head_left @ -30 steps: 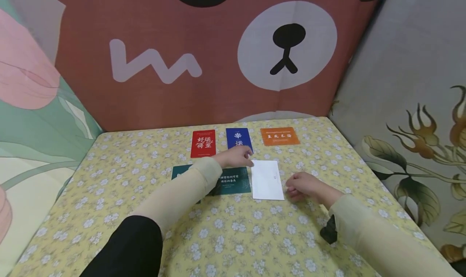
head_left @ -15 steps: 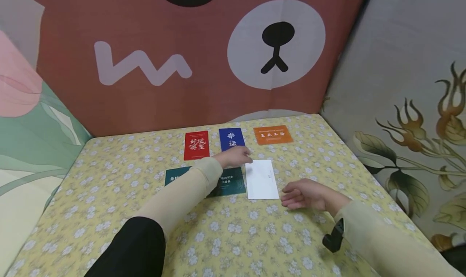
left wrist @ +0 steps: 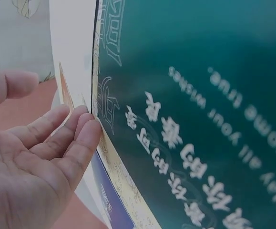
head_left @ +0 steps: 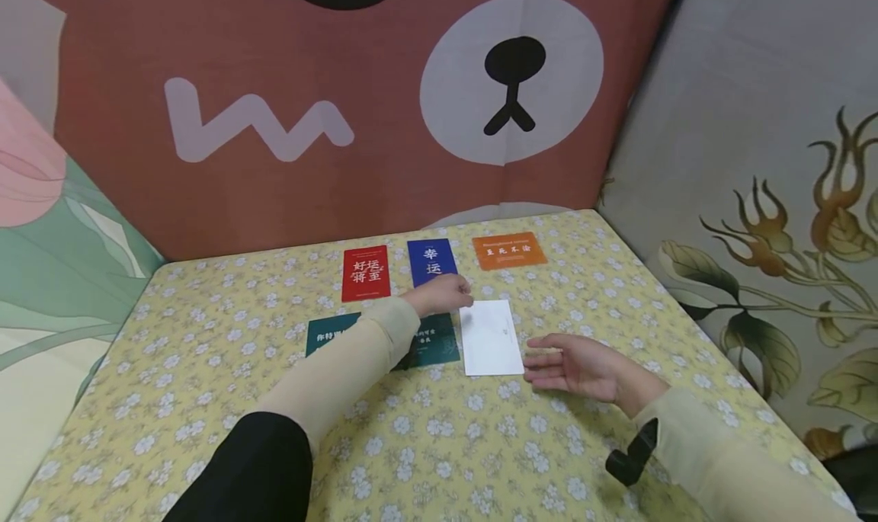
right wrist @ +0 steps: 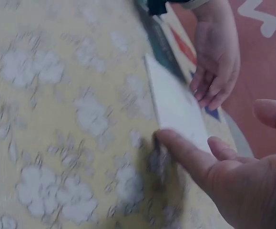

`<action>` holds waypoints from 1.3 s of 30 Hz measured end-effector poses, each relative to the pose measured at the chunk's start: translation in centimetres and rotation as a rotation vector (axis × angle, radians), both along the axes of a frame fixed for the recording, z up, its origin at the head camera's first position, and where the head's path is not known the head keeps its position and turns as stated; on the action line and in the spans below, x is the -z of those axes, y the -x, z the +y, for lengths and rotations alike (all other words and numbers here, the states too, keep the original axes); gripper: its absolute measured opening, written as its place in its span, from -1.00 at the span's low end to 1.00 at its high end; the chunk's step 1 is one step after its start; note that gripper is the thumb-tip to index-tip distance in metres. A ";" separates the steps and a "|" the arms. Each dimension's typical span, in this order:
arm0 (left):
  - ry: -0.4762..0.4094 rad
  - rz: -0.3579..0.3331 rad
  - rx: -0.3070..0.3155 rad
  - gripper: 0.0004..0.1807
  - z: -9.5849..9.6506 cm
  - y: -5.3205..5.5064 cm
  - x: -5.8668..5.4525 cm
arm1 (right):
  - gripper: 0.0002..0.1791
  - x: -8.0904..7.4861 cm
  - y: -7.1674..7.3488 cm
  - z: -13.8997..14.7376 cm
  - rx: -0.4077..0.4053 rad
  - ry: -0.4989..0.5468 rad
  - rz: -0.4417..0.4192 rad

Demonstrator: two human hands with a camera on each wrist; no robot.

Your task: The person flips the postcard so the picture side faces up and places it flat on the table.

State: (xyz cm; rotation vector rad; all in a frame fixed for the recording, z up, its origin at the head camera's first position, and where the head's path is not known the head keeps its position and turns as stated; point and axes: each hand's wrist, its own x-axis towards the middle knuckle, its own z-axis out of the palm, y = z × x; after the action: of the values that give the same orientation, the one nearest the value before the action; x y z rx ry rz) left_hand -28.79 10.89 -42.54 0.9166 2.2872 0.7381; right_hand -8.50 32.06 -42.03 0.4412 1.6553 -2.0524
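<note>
A white card (head_left: 491, 339) lies face up on the flowered table. My left hand (head_left: 442, 293) reaches over to its upper left corner, fingertips at or just over the edge; the thumb (left wrist: 14, 85) stands apart from the loosely bent fingers. Beside the card's lower right edge is my right hand (head_left: 576, 366), fingers extended and thumb apart; one fingertip (right wrist: 162, 135) comes close to the card's edge, and contact cannot be told. Dark green card surface (head_left: 435, 347) with white writing adjoins the white card on the left. My left forearm hides its middle, so one card or two is unclear.
Behind, in a row, lie a red card (head_left: 366, 273), a blue card (head_left: 430, 259) partly covered by my left hand, and an orange card (head_left: 510, 251). Printed cloth walls (head_left: 384, 187) stand at the table's back and sides. A black strap piece (head_left: 631, 457) hangs at my right cuff.
My right hand's fingers have straightened from a more curled pose beside the white card. My left hand holds its place at the card's corner. The head view has shifted slightly; the cards stay put.
</note>
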 end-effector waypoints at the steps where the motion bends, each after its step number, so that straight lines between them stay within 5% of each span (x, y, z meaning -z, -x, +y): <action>1: 0.004 0.002 -0.001 -0.55 0.0 0.0 0.0 | -0.30 -0.2 0.0 -0.1 -0.008 -0.001 0.005; 7: 0.019 -0.002 -0.001 -0.49 0.0 0.3 0.7 | -0.30 0.1 0.5 -1.1 0.068 -0.109 0.018; 16: -0.087 -0.115 -0.125 -0.63 -0.8 1.6 2.9 | -0.46 1.9 1.8 -2.1 0.205 -0.323 -0.026; 24: -0.139 -0.144 -0.188 -0.76 -0.8 1.7 2.2 | -0.60 2.5 2.2 -2.1 0.287 -0.394 -0.037; 39: -0.228 -0.187 -0.238 -0.79 -1.4 1.9 2.1 | -0.69 2.7 2.5 -2.4 0.258 -0.420 0.018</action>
State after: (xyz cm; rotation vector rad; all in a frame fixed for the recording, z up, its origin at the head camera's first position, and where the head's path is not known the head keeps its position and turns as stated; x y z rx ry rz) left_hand -30.69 9.51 -44.66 0.6452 2.1975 1.1560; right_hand -11.05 29.68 -44.68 0.8153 2.1426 -1.8724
